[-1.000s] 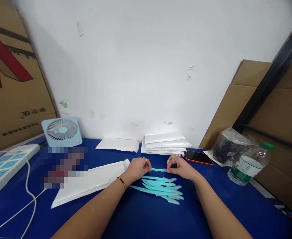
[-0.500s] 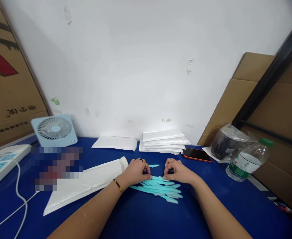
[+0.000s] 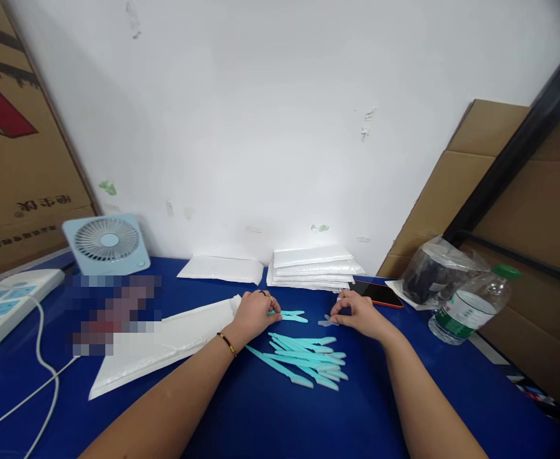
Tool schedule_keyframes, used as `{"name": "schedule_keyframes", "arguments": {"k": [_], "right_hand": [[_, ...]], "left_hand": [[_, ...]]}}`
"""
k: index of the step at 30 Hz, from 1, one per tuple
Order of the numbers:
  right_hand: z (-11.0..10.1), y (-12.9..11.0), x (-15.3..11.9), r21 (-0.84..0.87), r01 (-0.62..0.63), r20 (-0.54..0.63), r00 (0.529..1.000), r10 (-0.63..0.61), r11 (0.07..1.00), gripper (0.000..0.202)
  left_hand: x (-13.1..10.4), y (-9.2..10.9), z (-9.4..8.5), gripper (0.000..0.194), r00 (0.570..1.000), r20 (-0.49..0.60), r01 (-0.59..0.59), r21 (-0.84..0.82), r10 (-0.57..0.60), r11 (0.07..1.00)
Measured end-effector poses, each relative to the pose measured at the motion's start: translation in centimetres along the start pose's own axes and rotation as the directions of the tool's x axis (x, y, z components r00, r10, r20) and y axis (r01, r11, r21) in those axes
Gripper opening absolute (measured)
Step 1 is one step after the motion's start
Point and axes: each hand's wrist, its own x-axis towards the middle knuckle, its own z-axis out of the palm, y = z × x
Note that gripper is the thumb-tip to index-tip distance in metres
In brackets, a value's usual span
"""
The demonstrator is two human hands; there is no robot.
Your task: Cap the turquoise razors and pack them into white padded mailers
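My left hand is closed on a teal eyebrow razor, at the inner end of the white padded mailer; two razor tips seem to show there. My right hand pinches a small translucent piece, apparently a blade cap, just above the table. Between my forearms lies a loose pile of teal eyebrow razors, their pale blade ends mostly pointing right. The white padded mailer lies flat by my left forearm.
White padded mailers are stacked against the wall, with another mailer beside them. A phone, a bagged dark item and a water bottle stand right. Leftward are a small fan and a power strip.
Both hands have moved up and away from the pile. My left hand now holds a razor beyond it, and my right hand has shifted right with a clear cap.
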Motion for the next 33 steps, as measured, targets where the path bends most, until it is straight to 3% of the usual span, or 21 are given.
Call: {"name": "schedule_keyframes", "arguments": {"k": [8, 12, 15, 19, 23, 26, 30, 33], "right_hand": [[1.2, -1.7, -0.3, -0.029, 0.148, 0.214, 0.967, -0.138, 0.989, 0.020], [2.0, -2.6, 0.0, 0.012, 0.175, 0.179, 0.968, -0.174, 0.985, 0.019], [2.1, -3.0, 0.3, 0.032, 0.186, 0.130, 0.973, -0.188, 0.982, 0.021], [1.7, -2.1, 0.5, -0.006, 0.181, 0.083, 0.980, -0.180, 0.984, 0.022], [0.6, -0.3, 0.2, -0.067, 0.088, 0.068, 0.994, -0.083, 0.994, 0.023], [-0.1, -0.5, -0.2, -0.055, 0.065, 0.056, 0.997, -0.062, 0.996, 0.023], [0.1, -2.5, -0.8, -0.011, 0.144, 0.170, 0.975, -0.140, 0.990, 0.023], [0.8, -3.9, -0.9, -0.009, 0.176, 0.276, 0.947, -0.166, 0.984, 0.021]], "left_hand": [[-0.9, 1.0, 0.0, 0.024, 0.992, -0.005, -0.123, -0.069, 0.123, 0.990], [-1.3, 1.4, 0.0, 0.025, 0.975, 0.032, -0.215, -0.079, 0.218, 0.973], [-1.2, 1.4, 0.3, 0.019, 0.972, 0.072, -0.223, -0.029, 0.225, 0.974], [-0.7, 1.2, 0.3, 0.022, 0.982, 0.075, -0.173, 0.024, 0.171, 0.985], [-0.4, 0.5, 0.0, 0.023, 0.995, 0.051, -0.087, 0.058, 0.084, 0.995], [-0.4, 0.1, -0.1, 0.019, 0.997, 0.022, -0.078, 0.042, 0.077, 0.996], [-0.7, 0.7, -0.1, 0.024, 0.989, -0.023, -0.145, 0.027, 0.146, 0.989], [-1.1, 1.5, 0.0, 0.021, 0.966, 0.059, -0.253, 0.008, 0.252, 0.967]]}}
